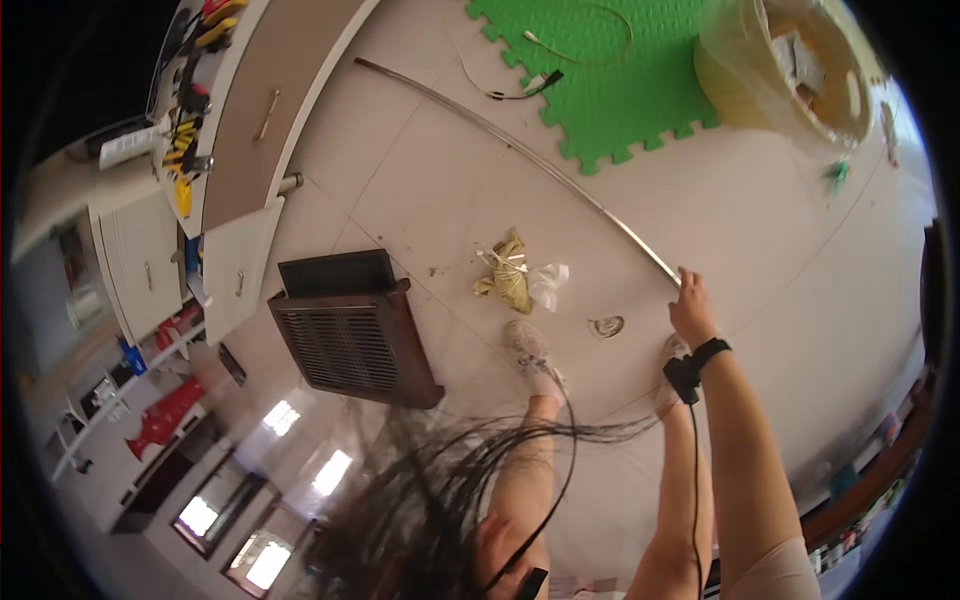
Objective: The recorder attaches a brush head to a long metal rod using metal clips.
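My right hand is closed around the near end of a long, thin metal rod. The rod slants across the tiled floor up to the far left, its far end close to the cabinet. Hair falls over my left hand, which is low beside my left leg; its fingers are mostly covered. On the floor before my left shoe lies a yellowish bundle wrapped with white string. A crumpled white piece touches it. Between my feet sits a small, round, pale thing that I cannot make out.
A dark brown slatted wooden piece stands at left. Beyond the rod is a green foam mat with a cable. A bag-lined bin is at far right, a drawer cabinet with tools at far left.
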The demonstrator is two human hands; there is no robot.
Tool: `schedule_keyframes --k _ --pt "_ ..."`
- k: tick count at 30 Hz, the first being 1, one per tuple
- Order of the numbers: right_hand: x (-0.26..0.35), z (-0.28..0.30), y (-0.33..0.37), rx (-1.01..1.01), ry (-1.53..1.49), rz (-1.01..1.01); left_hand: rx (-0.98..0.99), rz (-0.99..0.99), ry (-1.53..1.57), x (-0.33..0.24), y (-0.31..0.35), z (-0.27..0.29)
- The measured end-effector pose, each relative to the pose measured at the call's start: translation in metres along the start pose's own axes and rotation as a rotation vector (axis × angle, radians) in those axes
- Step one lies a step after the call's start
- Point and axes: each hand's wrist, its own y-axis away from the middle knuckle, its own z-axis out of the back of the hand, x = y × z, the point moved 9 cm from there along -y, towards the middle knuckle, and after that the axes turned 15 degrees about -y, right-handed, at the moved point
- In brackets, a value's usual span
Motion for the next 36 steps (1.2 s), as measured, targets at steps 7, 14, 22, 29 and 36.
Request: schedule_keyframes --k 7,14,22,29,36 --pt "-0.014 -0.008 -0.022 -0.103 0.192 0.130 0.064 0.023 -0.127 -0.008 -0.013 0.012" --pt "-0.088 0.022 0.033 -0.032 0.149 0.151 0.100 0.002 -0.185 -0.007 -0.011 -0.007" --pt "-0.218 0.083 0.131 0.020 0.086 -0.101 0.067 0.218 0.030 0.035 -0.002 -0.029" --pt "-0.266 0.104 0.156 -0.145 0.019 -0.291 0.087 -0.078 -0.404 -0.045 -0.007 -0.005" --pt "-0.287 0.098 0.234 -0.151 -0.232 -0.199 -0.002 -0.049 -0.448 -0.036 0.012 -0.025"
